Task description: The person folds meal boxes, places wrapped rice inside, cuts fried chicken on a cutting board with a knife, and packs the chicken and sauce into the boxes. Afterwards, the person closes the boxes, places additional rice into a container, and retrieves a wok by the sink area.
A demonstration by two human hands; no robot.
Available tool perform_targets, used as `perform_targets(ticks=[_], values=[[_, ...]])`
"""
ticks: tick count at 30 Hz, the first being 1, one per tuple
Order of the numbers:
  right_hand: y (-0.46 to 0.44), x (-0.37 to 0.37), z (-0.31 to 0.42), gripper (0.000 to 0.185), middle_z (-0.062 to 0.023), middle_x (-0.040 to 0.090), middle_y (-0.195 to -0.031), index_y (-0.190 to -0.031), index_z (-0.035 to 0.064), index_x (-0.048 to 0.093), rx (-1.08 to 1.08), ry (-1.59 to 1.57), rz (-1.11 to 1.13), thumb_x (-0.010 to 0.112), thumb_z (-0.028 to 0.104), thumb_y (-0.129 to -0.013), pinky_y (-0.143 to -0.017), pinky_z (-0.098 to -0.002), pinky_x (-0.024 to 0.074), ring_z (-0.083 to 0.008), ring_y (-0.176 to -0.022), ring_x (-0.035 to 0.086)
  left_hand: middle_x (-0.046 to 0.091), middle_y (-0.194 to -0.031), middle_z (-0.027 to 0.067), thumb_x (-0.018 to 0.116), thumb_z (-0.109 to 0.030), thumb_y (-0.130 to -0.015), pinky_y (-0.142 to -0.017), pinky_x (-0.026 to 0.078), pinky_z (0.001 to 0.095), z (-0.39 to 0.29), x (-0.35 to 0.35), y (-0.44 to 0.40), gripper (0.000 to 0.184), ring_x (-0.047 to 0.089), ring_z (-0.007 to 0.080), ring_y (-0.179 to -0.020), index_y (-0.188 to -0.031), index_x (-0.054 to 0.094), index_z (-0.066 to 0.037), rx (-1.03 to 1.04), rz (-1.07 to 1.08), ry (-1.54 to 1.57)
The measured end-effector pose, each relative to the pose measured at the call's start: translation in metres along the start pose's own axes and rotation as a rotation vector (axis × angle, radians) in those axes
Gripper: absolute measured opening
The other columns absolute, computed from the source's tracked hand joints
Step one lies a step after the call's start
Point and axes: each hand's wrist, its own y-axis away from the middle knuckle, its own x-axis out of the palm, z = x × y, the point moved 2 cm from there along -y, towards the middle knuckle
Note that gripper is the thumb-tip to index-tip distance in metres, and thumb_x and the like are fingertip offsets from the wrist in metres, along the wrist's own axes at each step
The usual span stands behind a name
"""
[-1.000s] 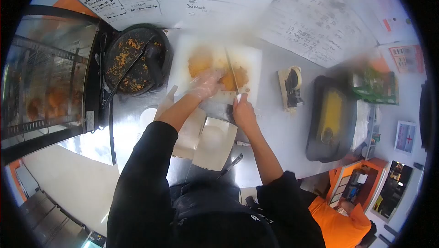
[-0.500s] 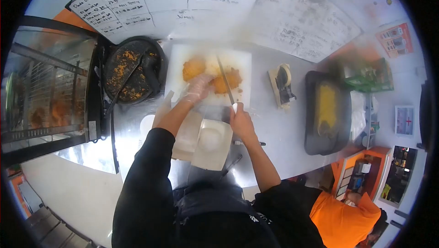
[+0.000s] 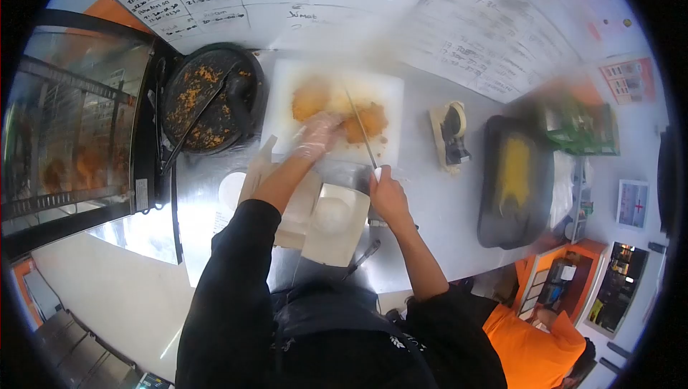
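On a white cutting board [image 3: 395, 95] lie two golden-brown breaded, fried pieces. My left hand [image 3: 319, 135], in a clear plastic glove, presses its fingers on the near left edge of the right-hand fried piece [image 3: 372, 121]. The left-hand fried piece [image 3: 309, 98] lies just beyond those fingers. My right hand [image 3: 390, 198] is closed round the white handle of a knife [image 3: 363, 127], whose long blade lies across the right-hand piece. Below the board stands an open paper box [image 3: 320, 247], partly covered by my left forearm, with a white mound in it that looks like rice.
A round black pan [image 3: 188, 116] with crumbs and tongs stands left, beside a glass warming cabinet [image 3: 79, 116]. To the right are a tape dispenser [image 3: 450, 134] and a black tray [image 3: 494, 220] with yellow contents. A person in orange [image 3: 534, 346] is at lower right.
The view has shifted slightly. Against the board, the knife has slid a little toward me, still across the right-hand piece. My left hand stays by that piece.
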Motion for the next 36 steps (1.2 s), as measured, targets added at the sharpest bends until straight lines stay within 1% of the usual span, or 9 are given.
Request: perform_targets(ticks=[6, 8, 12, 15, 18, 21, 27, 31, 36], values=[[-0.05, 0.024, 0.001, 0.036, -0.0326, 0.061, -0.08, -0.113, -0.0027, 0.038, -0.158, -0.093, -0.134, 0.046, 0.028, -0.097, -0.068, -0.0589, 0.0462, -0.0518, -0.076, 0.059, 0.068, -0.096, 0.0138, 0.074, -0.023, -0.074, -0.085, 0.048, 0.0424, -0.009, 0.001, 0.0, 0.036, 0.061, 0.0322, -0.095, -0.108, 0.07, -0.015, -0.109, 0.105, -0.163], [-0.063, 0.02, 0.01, 0.035, -0.033, 0.061, -0.08, -0.113, -0.0021, 0.038, -0.206, -0.117, -0.165, 0.046, 0.028, -0.097, -0.068, -0.0589, 0.0462, -0.0518, -0.076, 0.059, 0.068, -0.096, 0.015, 0.075, -0.021, -0.073, -0.085, 0.048, 0.0424, 0.0, 0.009, 0.001, 0.036, 0.062, 0.033, -0.095, -0.108, 0.07, -0.015, -0.1, 0.051, -0.105], [-0.06, 0.012, 0.012, 0.035, -0.0331, 0.061, -0.079, -0.113, -0.0015, 0.039, -0.163, -0.112, -0.146, 0.046, 0.029, -0.097, -0.068, -0.0594, 0.0455, -0.0526, -0.077, 0.059, 0.068, -0.099, 0.0158, 0.074, -0.02, -0.074, -0.084, 0.049, 0.0425, -0.001, 0.0, -0.003, 0.034, 0.063, 0.0339, -0.094, -0.107, 0.07, -0.014, -0.042, -0.004, -0.034], [-0.035, 0.013, 0.004, 0.036, -0.0331, 0.062, -0.081, -0.114, -0.0012, 0.04, -0.109, -0.119, -0.095, 0.045, 0.03, -0.097, -0.071, -0.0584, 0.0462, -0.0522, -0.079, 0.059, 0.068, -0.101, 0.0149, 0.074, -0.014, -0.075, -0.082, 0.051, 0.0399, -0.001, -0.001, 0.003, 0.031, 0.064, 0.031, -0.094, -0.106, 0.069, -0.01, -0.134, -0.021, -0.04], [-0.01, 0.007, 0.003, 0.039, -0.0326, 0.063, -0.085, -0.115, -0.0009, 0.04, -0.065, -0.106, -0.042, 0.043, 0.034, -0.098, -0.074, -0.0562, 0.0483, -0.05, -0.083, 0.061, 0.069, -0.1, 0.0148, 0.074, -0.008, -0.076, -0.08, 0.052, 0.0359, 0.021, 0.014, 0.002, 0.03, 0.066, 0.0276, -0.094, -0.105, 0.069, -0.005, -0.095, 0.036, 0.339], [-0.006, 0.008, 0.005, 0.039, -0.0327, 0.063, -0.085, -0.114, -0.0008, 0.04, -0.071, -0.102, -0.039, 0.043, 0.035, -0.098, -0.074, -0.0562, 0.0483, -0.0503, -0.082, 0.061, 0.07, -0.096, 0.0151, 0.073, -0.002, -0.074, -0.078, 0.054, 0.0324, 0.005, -0.003, 0.003, 0.028, 0.068, 0.025, -0.09, -0.102, 0.069, -0.002, 0.136, -0.063, 0.156], [-0.011, 0.013, 0.004, 0.04, -0.0326, 0.063, -0.084, -0.116, -0.0004, 0.04, -0.076, -0.071, -0.019, 0.042, 0.035, -0.098, -0.074, -0.0564, 0.0482, -0.0505, -0.081, 0.061, 0.071, -0.089, 0.0136, 0.074, -0.002, -0.071, -0.073, 0.055, 0.0323, -0.01, -0.011, -0.001, 0.021, 0.07, 0.023, -0.081, -0.092, 0.072, -0.003, -0.093, -0.038, 0.211], [-0.011, 0.015, 0.002, 0.042, -0.0335, 0.063, -0.087, -0.121, 0.0005, 0.038, -0.057, -0.093, -0.006, 0.043, 0.035, -0.098, -0.075, -0.0568, 0.0478, -0.0512, -0.083, 0.06, 0.071, -0.084, 0.011, 0.076, -0.005, -0.068, -0.07, 0.054, 0.032, 0.004, -0.002, 0.002, 0.011, 0.07, 0.0217, -0.077, -0.077, 0.07, -0.005, -0.11, -0.093, 0.243], [-0.011, 0.019, 0.001, 0.043, -0.0339, 0.062, -0.089, -0.125, 0.0025, 0.037, -0.042, -0.149, 0.013, 0.044, 0.035, -0.097, -0.075, -0.0573, 0.047, -0.0515, -0.085, 0.06, 0.069, -0.075, 0.0088, 0.08, -0.014, -0.063, -0.066, 0.052, 0.0328, 0.006, -0.003, 0.0, 0.017, 0.067, 0.0227, -0.07, -0.065, 0.064, -0.008, -0.21, -0.071, 0.208]])
